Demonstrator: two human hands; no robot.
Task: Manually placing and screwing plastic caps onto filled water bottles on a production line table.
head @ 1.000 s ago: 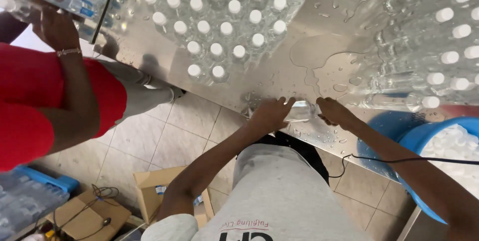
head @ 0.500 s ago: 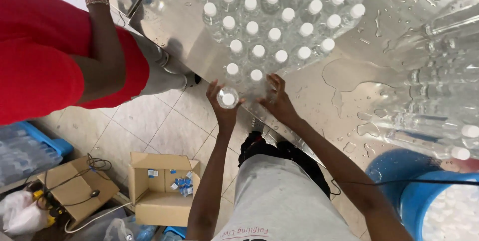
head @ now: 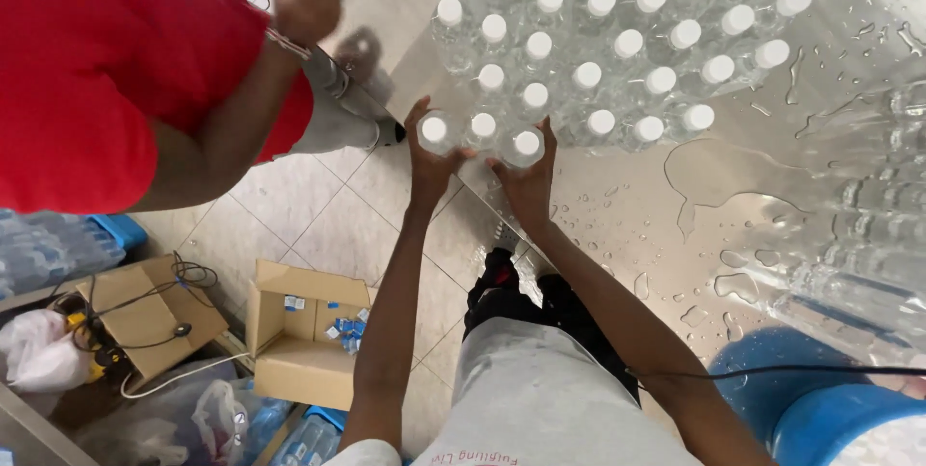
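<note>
Fingers of my left hand [head: 427, 165] and right hand [head: 529, 181] are spread, cupping 3 white-capped bottles [head: 482, 125] at the near corner of the wet steel table [head: 617, 225], touching the bottle block [head: 617, 41]. I judge I'm squaring rows; next needs an even push inward.

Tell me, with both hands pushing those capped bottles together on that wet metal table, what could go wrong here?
The metal table is wet with puddles, so the clear bottles might slide or tip as the left hand and right hand press the front row. That row stands close to the table edge, so one could perhaps drop onto the tiled floor. The person in red works close by, so arms might bump.
</note>
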